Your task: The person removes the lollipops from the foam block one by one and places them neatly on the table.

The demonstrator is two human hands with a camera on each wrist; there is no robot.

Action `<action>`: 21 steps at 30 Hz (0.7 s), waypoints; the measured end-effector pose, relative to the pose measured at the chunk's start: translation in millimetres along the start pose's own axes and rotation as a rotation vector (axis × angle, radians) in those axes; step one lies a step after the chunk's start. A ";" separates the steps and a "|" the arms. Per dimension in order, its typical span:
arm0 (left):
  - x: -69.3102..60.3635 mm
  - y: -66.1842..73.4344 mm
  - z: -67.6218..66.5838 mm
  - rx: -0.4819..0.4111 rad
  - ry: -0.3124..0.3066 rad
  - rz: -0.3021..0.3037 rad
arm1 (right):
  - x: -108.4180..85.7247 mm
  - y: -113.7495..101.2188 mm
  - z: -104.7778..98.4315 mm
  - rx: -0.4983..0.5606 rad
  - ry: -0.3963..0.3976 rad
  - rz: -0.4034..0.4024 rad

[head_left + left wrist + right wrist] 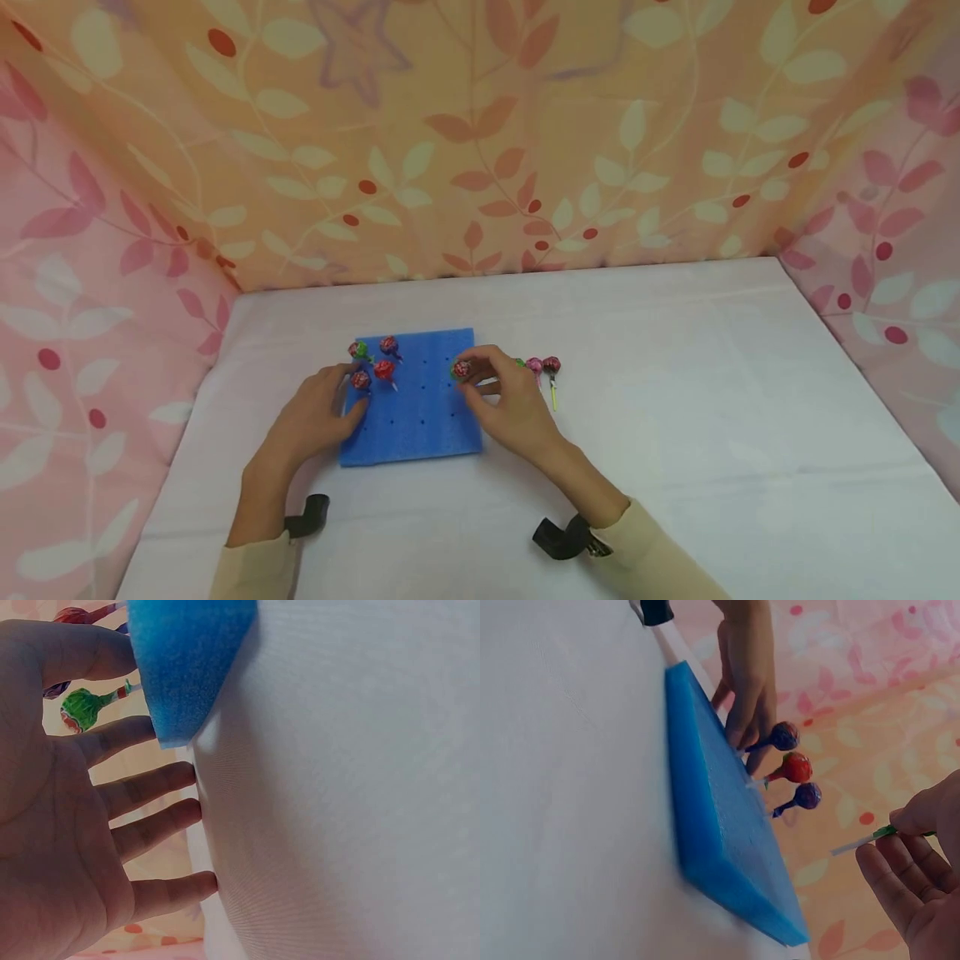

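A blue foam board (438, 437) with rows of small holes lies on the white table. Several wrapped lollipops stand in its far left part, among them a red lollipop (384, 369) and a green lollipop (81, 709). My left hand (311, 417) rests at the board's left edge, thumb against the foam and fingers spread fairly straight. Over the board's right part, my right hand (517, 410) pinches a green-wrapped lollipop (461, 369). Its white stick (853, 846) points toward the board without touching it, in the right wrist view; the candy end is hidden there by the hand.
Right of the board, partly behind my right hand, lie more lollipops, including a pink lollipop (534, 365) and a dark red lollipop (552, 365). Patterned cloth walls (480, 150) enclose the white table (690, 417) at the back and sides.
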State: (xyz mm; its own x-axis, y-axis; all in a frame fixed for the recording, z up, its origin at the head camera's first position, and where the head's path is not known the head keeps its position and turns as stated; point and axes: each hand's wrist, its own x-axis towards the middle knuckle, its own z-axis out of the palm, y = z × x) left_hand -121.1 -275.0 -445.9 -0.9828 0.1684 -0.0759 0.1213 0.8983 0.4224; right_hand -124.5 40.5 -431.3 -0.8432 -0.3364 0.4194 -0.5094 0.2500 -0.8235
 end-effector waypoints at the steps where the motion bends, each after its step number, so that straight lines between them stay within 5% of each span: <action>1: 0.1 -0.5 0.3 0.002 0.000 0.000 | 0.1 1.2 -1.8 0.005 0.005 0.005; 21: -0.1 -0.3 -0.6 0.014 -0.020 -0.019 | -13.4 17.1 -26.0 -0.015 0.090 0.094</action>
State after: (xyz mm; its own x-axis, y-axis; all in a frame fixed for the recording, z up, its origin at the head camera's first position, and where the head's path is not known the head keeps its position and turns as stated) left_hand -121.2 -275.5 -445.5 -0.9820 0.1590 -0.1016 0.1047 0.9071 0.4077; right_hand -126.4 72.9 -441.0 -0.8988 -0.2281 0.3742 -0.4297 0.2904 -0.8550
